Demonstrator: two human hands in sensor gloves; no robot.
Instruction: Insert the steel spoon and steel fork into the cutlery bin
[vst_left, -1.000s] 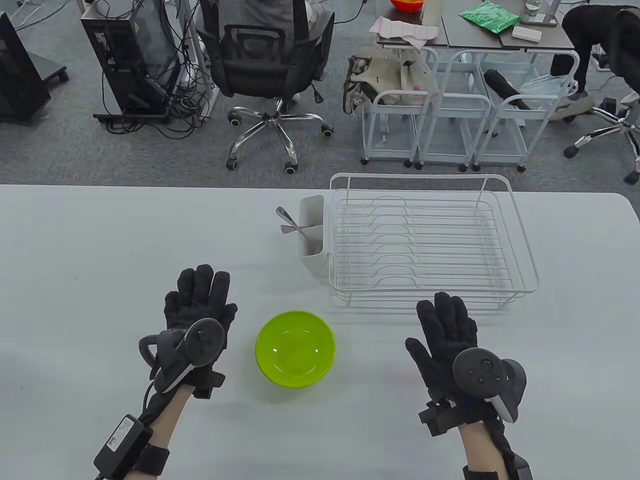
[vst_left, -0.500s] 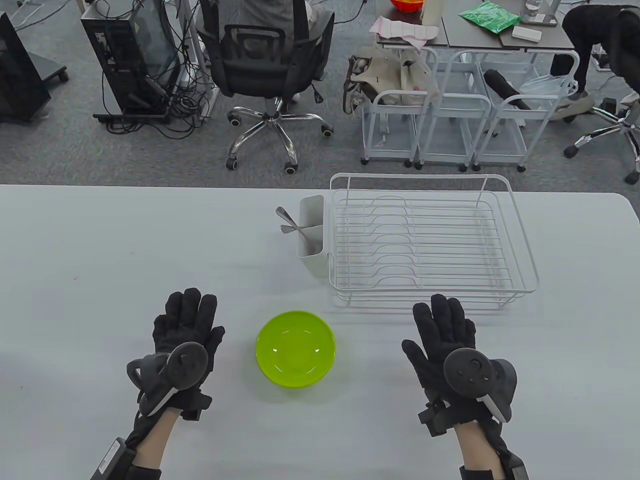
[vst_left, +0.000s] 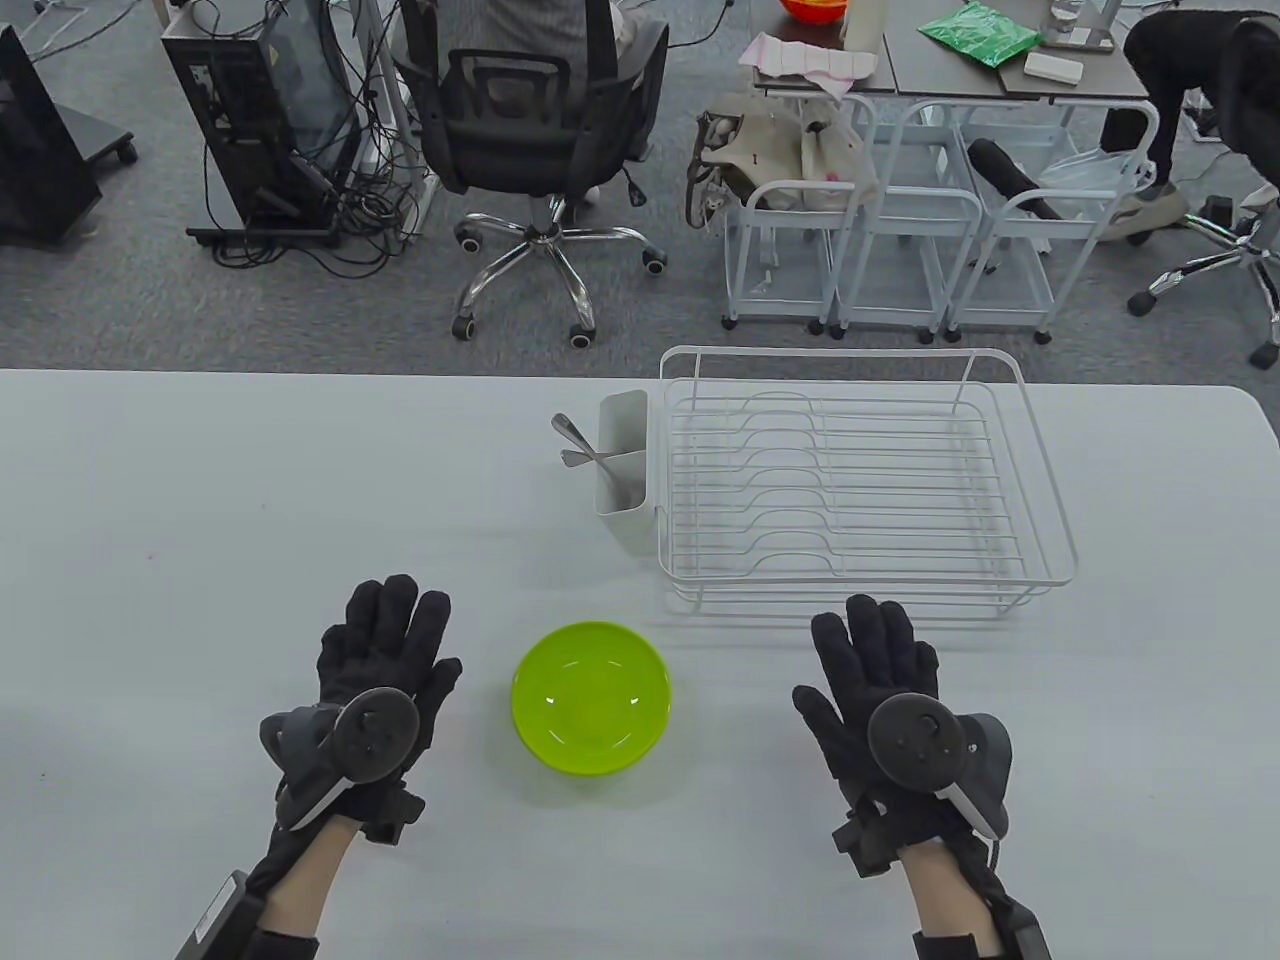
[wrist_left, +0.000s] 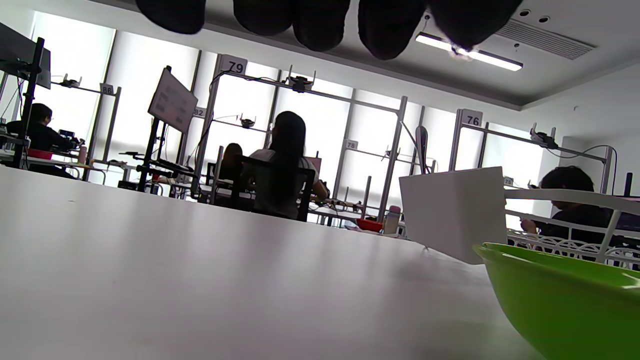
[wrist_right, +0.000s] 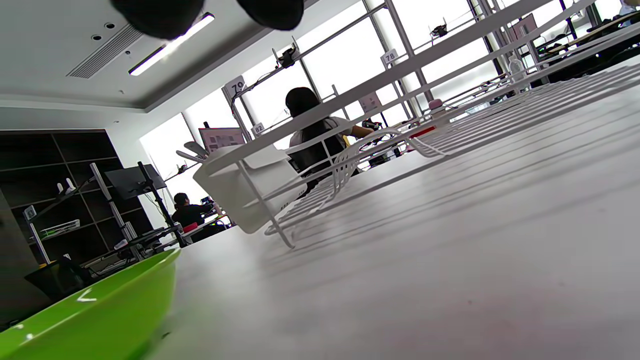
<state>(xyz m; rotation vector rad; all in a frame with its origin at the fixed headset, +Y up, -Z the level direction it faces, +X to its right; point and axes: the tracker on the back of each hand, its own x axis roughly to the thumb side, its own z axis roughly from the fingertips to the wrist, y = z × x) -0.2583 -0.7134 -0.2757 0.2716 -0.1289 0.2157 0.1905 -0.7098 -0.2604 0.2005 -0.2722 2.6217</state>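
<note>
Both gloved hands lie flat above the pale grey desk (vst_left: 200, 480), palms down, fingers spread and gripping nothing. The left hand (vst_left: 375, 665) sits just to the left of a round lime-green plastic bowl (vst_left: 591, 696), apart from it; the right hand (vst_left: 880, 680) lies well to the right of the bowl, near the front edge of a white wire dish rack (vst_left: 860, 480) without touching it. A dark round tracker is strapped to the back of each hand.

The white plastic cutlery bin (vst_left: 626, 470) hangs on the left side of the dish rack, touching its frame. Two steel utensils stand in its near compartment, their handles leaning out to the left over the rim: the upper handle (vst_left: 568, 430) and the lower handle (vst_left: 578, 458) cross close to each other. Which one is the steel spoon and which the steel fork cannot be told, since the working ends are hidden inside the bin.

In the left wrist view the dark fingertips (wrist_left: 320, 25) hang in from the top edge, with the bin (wrist_left: 452, 215) and the green bowl's rim (wrist_left: 560, 290) at the right. In the right wrist view two fingertips (wrist_right: 160, 15) show at the top, the rack wires (wrist_right: 450, 130) stretch across, and the bowl (wrist_right: 95, 310) fills the lower left corner.
</note>
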